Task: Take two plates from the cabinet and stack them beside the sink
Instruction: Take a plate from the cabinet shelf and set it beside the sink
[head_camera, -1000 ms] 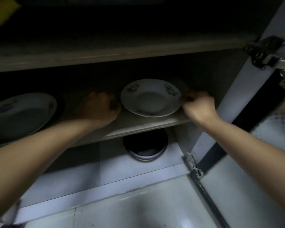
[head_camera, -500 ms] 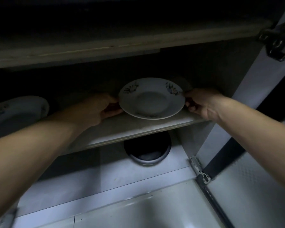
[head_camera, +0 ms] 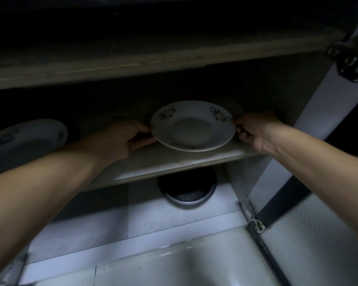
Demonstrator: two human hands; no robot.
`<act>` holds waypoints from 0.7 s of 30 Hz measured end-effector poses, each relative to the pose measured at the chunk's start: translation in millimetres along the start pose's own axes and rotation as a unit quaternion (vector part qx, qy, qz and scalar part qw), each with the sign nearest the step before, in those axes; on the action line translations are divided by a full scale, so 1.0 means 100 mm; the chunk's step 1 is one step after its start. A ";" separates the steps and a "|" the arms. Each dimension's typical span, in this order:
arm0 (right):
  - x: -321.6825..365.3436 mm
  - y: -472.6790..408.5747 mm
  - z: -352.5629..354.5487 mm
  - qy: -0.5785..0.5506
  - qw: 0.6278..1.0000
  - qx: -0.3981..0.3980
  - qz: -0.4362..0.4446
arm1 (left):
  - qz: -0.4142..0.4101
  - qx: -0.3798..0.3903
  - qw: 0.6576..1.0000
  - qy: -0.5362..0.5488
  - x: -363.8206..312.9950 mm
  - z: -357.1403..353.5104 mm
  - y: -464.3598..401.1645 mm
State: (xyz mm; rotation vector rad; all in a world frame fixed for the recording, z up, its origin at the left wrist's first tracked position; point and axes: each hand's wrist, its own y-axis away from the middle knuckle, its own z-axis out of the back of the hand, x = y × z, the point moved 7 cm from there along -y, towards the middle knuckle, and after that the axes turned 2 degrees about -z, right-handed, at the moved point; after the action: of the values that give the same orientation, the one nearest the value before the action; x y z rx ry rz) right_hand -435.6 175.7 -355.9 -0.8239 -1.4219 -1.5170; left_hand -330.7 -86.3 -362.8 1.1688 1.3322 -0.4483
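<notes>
The white plate (head_camera: pixel 192 126), with floral marks on its rim, lies on the middle shelf (head_camera: pixel 174 162) of the open cabinet, near the shelf's front edge. The left hand (head_camera: pixel 120 139) grips the plate's left rim, thumb on top and fingers beneath. The right hand (head_camera: pixel 254 129) pinches the right rim, fingers curled closed on it. Left of the plate, well apart, a second plate (head_camera: pixel 27 139) lies in shadow on the same shelf level. Below the plate, under the shelf, sits a dark round pot (head_camera: pixel 187 191). Right of the plate stands the open door (head_camera: pixel 327 234), with a hinge (head_camera: pixel 349 60) above and another hinge (head_camera: pixel 251 215) below.
</notes>
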 end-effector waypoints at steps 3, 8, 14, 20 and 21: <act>0.04 0.07 0.02 -0.004 1.000 -0.003 0.003 | -0.001 0.000 1.000 0.005 0.00 0.03 0.06; 0.05 0.26 -0.03 0.004 1.000 0.005 -0.006 | 0.012 -0.020 1.000 0.007 0.04 0.13 0.26; 0.07 0.58 0.01 0.025 0.999 0.008 -0.026 | 0.052 -0.065 0.996 0.022 0.04 0.26 0.69; 0.20 1.05 0.06 0.020 0.998 0.009 -0.058 | 0.052 -0.087 0.995 0.005 -0.12 0.40 1.31; 0.23 1.15 0.06 0.028 0.998 0.012 -0.060 | 0.060 -0.104 0.993 0.005 -0.14 0.45 1.42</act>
State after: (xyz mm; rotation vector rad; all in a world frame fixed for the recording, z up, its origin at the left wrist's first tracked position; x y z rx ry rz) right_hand -340.4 182.4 -287.4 -0.6865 -1.4684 -1.5980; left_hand -195.1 -71.2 -302.0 1.0705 1.2763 -0.2107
